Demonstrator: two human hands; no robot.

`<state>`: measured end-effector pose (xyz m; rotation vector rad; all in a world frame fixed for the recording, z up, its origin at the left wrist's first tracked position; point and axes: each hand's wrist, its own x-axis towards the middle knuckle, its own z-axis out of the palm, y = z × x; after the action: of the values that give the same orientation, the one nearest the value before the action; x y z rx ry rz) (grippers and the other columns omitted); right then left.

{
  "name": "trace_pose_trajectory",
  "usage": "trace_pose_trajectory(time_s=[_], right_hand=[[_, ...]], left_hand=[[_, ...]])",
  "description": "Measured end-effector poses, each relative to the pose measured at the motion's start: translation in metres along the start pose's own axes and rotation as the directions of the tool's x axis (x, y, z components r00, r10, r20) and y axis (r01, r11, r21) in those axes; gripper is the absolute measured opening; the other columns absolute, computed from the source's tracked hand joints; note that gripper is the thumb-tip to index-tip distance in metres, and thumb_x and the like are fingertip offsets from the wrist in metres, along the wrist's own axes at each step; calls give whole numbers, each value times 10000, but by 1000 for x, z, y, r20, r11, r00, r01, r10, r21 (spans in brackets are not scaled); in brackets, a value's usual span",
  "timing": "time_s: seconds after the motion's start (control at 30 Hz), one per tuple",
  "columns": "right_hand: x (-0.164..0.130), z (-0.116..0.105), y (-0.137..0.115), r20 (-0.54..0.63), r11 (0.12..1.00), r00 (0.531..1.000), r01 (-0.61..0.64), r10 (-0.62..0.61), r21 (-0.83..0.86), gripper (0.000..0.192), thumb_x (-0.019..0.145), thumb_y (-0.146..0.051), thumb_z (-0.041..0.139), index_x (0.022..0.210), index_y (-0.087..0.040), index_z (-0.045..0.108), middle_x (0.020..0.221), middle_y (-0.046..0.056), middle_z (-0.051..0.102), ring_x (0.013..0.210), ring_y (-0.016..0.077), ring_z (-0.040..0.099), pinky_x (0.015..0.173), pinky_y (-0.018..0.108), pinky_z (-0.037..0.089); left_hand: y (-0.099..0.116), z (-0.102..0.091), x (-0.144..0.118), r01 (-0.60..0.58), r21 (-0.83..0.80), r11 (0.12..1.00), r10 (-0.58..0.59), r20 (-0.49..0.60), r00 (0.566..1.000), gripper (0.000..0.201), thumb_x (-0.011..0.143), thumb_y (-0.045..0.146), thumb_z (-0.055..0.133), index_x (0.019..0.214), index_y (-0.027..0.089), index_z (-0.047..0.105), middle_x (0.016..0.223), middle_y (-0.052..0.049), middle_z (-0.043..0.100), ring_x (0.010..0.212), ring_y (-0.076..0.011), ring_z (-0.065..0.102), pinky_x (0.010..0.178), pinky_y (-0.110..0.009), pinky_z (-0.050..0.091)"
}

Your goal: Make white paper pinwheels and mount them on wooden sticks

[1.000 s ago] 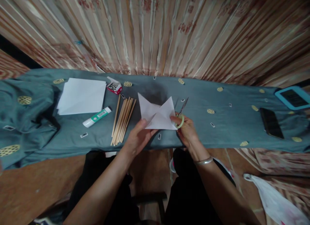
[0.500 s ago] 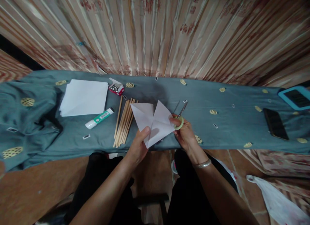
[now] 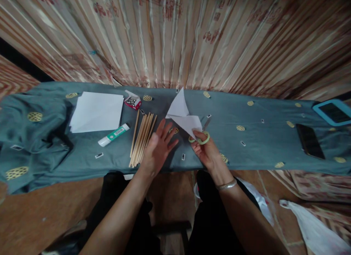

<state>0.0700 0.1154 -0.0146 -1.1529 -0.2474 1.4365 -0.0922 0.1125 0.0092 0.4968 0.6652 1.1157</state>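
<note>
**Paper and scissors over the counter**

Right hand [image 3: 208,152] gripping green-handled scissors [image 3: 201,136] and a folded white paper [image 3: 183,116], lifted above the cloth-covered counter [image 3: 260,145]. Left hand [image 3: 159,147] empty, fingers [image 3: 167,128] spread wide, just beside the paper and near wooden sticks [image 3: 142,138]. Further left: glue stick [image 3: 113,134], paper stack [image 3: 95,110], small red box [image 3: 132,100]. Far right: dark phone [image 3: 309,141].

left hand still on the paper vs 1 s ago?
No. The left hand has let go and now lies open beside the wooden sticks. The folded paper has swung up toward the curtain, pinched with the scissors by the right hand.
</note>
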Motion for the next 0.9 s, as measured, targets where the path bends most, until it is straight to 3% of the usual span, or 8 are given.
trace_pose_trajectory(time_s=[0.17, 0.3, 0.43, 0.53, 0.7, 0.9], right_hand=[[-4, 13, 16, 79, 982, 988, 145, -135, -124, 298, 517, -252, 854, 729, -203, 649, 722, -24, 707, 608, 112, 600, 519, 221, 464], [-12, 14, 22, 171, 939, 982, 135, -84, -316, 343, 544, -407, 861, 674, -193, 627, 603, -31, 645, 521, 103, 534, 480, 231, 401], [-25, 3, 12, 301, 876, 954, 131, 17, -464, 434, 696, -608, 718, 780, -186, 660, 635, 2, 666, 547, 110, 559, 494, 226, 382], [-35, -7, 6, 395, 823, 903, 91, 169, -561, 530, 693, -660, 693, 904, -175, 656, 720, 42, 707, 583, 129, 582, 519, 240, 388], [-46, -13, 5, 500, 771, 782, 38, 373, -636, 544, 704, -647, 691, 930, -156, 635, 745, 60, 697, 592, 138, 575, 558, 268, 422], [-49, -9, 6, 516, 746, 764, 71, 386, -662, 472, 715, -614, 695, 896, -184, 627, 726, 34, 680, 611, 144, 584, 604, 290, 463]], left_hand=[[-17, 9, 8, -43, 4, 999, 43, -54, 998, 636, 645, 325, 811, 1230, 243, 577, 1314, -75, 617, 1264, -270, 531, 1006, -384, 468], [-14, 3, 19, -32, -138, 990, -13, -307, 952, 428, 776, 274, 705, 1179, 180, 594, 1137, -80, 702, 1120, -237, 630, 939, -346, 532], [2, -14, 27, -110, -182, 977, 25, -416, 909, 285, 824, 251, 666, 1098, 186, 621, 1050, -50, 730, 1063, -196, 658, 896, -279, 553], [14, -21, 27, -158, -186, 970, 65, -427, 902, 219, 835, 263, 664, 1035, 181, 630, 1003, -45, 739, 1048, -193, 664, 878, -261, 560], [22, -22, 26, -158, -209, 965, 64, -399, 915, 242, 848, 268, 649, 1068, 172, 622, 997, -56, 741, 1100, -215, 646, 938, -296, 545], [16, -21, 28, -156, -218, 963, 67, -368, 927, 334, 822, 272, 687, 1133, 180, 608, 1007, -56, 740, 1096, -230, 651, 947, -325, 544]])
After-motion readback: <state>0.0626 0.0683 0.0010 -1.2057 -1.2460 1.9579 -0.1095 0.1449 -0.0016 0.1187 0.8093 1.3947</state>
